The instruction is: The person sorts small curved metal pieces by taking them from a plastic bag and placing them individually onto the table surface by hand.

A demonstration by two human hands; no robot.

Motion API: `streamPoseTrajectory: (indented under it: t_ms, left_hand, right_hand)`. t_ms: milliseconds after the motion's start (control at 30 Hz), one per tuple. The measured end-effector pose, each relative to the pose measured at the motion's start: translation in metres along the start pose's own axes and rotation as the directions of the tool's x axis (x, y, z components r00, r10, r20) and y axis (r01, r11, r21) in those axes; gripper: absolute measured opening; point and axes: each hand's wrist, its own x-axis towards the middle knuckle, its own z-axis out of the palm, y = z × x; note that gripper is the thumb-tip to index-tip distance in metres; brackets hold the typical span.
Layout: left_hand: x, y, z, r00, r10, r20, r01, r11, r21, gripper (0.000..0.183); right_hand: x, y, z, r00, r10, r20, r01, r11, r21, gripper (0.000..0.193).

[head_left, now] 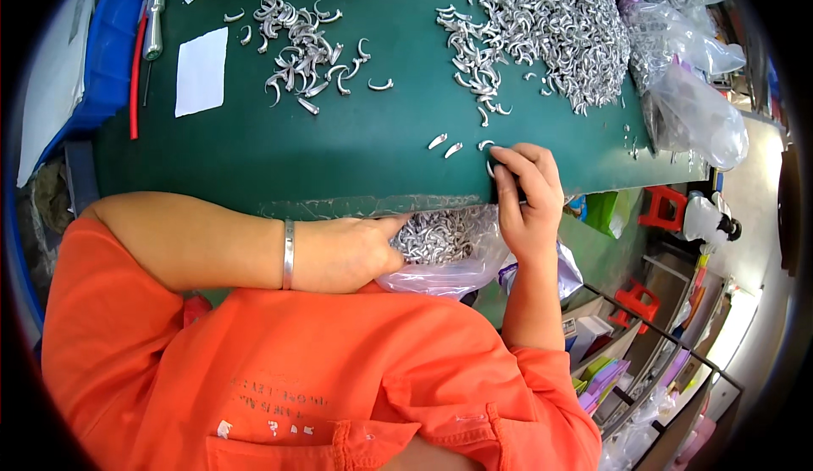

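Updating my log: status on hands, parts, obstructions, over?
Left hand at bag of metal parts. Right hand at loose parts, grip unclear. Pile beyond, not in the way.

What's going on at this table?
The person's left hand is at a clear bag of metal pieces by the near edge of the table. The right hand touches or holds a small curved piece; which is unclear. On the table, a big heap lies to the right, a smaller pile left.
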Motion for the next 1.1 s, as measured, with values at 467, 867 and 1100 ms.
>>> streamPoseTrajectory:
  t_ms: [467,867,1100]
  left_hand:
    - [-0.001,0.005,-0.003,0.999,-0.051,0.02,0.05,0.999,0.018,0.023]
    - [0.001,0.002,-0.008,1.0,-0.024,0.011,0.024,1.0,0.014,0.014]
    - [0.003,-0.007,0.007,0.999,-0.027,0.039,0.023,0.997,0.078,0.012]
  right_hand:
    - [-0.037,-0.023,-0.01,0.816,0.198,0.543,-0.19,0.979,-0.07,0.007]
    - [-0.043,0.007,0.033,0.804,0.436,0.404,-0.335,0.894,-0.298,0.017]
    - [-0.056,0.015,0.042,0.881,0.354,0.314,-0.254,0.913,-0.318,0.021]
